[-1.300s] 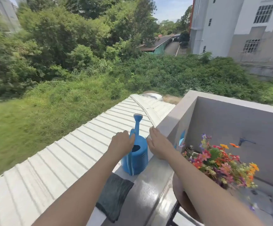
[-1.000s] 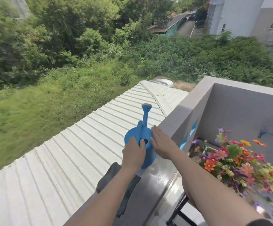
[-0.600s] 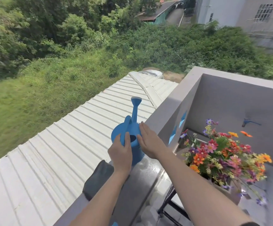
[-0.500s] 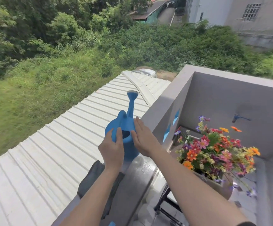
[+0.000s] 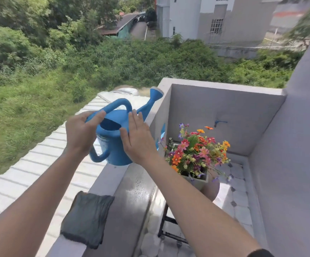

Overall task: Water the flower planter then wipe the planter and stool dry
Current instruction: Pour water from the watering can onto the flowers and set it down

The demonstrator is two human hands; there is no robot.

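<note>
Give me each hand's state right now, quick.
Left hand: curled on the watering can, near its top handle.
Right hand: open, flat palm pressed against the can's side; fingers straight, not wrapped.

Smooth blue plastic watering can (image 5: 116, 140), matt dark cloth (image 5: 87, 217), wet glossy ledge (image 5: 132, 201), ribbed metal roof (image 5: 30, 173).

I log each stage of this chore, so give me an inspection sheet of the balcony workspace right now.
Surface: ledge wet and shiny.
Job's things: blue watering can lifted off the ledge, spout toward the wall; flower planter on stool; grey cloth on the ledge.
Clutter: nothing seen.
Grippers: left hand grips the can's rim; right hand flat against its side.
Cables: nothing seen.
Surroundings: blue tap on the wall; corrugated roof below.
</note>
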